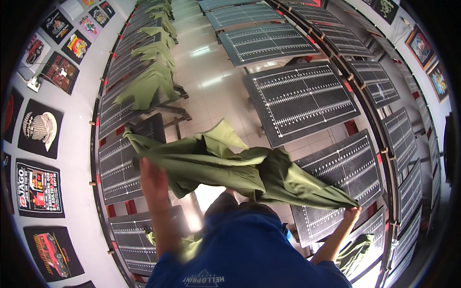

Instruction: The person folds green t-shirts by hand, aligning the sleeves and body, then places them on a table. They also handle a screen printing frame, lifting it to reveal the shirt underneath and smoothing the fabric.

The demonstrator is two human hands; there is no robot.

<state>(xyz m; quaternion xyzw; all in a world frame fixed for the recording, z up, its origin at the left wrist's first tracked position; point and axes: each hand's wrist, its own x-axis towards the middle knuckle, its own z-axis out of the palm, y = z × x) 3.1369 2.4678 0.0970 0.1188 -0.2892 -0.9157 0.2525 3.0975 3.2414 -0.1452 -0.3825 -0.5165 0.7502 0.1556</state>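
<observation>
The person is holding a green shirt (225,168) up in the air with both hands. The shirt is hanging stretched and floppy between them, over the gap between two rows of dark boards with white lines.

The left hand (152,180) is closing its grip on the shirt's left end, with the cloth bunching over the fingers. This hand is hanging above a dark worktop (120,168) in the left row.

The right hand (353,213) is pinching the far right tip of the shirt, its grip clamped tight on the cloth. It is hanging over another dark worktop (345,177) on the right side.

More green shirts (146,81) are lying on the boards farther up the left row. A crumpled green shirt (355,249) is lying low on the right, near the person's arm.

Picture prints (38,187) are hanging on the white wall at the left. The person is wearing a blue top (249,249).
</observation>
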